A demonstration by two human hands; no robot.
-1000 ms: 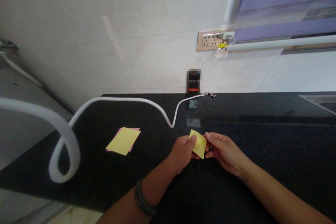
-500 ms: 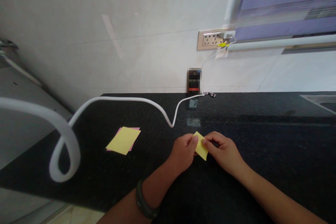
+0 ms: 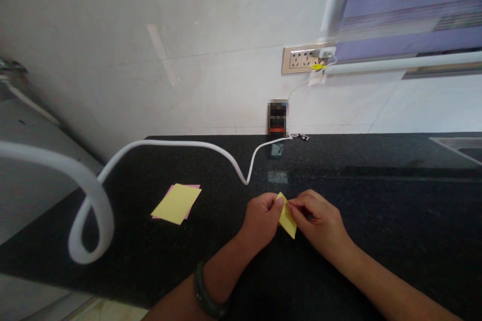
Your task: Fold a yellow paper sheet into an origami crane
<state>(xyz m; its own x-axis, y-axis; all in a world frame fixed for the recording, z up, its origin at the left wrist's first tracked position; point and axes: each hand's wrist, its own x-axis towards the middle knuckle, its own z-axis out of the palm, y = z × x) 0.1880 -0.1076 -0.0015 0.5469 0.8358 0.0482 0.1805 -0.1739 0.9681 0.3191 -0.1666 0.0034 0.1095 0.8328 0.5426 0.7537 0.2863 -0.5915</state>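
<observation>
A small piece of yellow paper (image 3: 287,220), narrow and seemingly folded, is held up over the black countertop between my two hands. My left hand (image 3: 262,220) grips its left side, thumb on top and the other fingers partly hidden behind. From the right, my right hand (image 3: 319,218) pinches the paper's upper right edge between thumb and index finger. On the counter to the left lies a flat yellow sheet (image 3: 176,204), with a pink sheet (image 3: 194,205) showing from under it at the corners.
A white cable (image 3: 188,143) loops across the left foreground and runs back to a phone-like device (image 3: 277,118), blurred out, leaning on the wall. Above is a wall socket (image 3: 297,59) with a white plug. A sink edge (image 3: 457,148) shows on the black countertop (image 3: 395,210) at right.
The yellow paper has turned slightly and looks narrower. My right thumb and index finger have shifted a little up and left along its edge. My left hand keeps its grip.
</observation>
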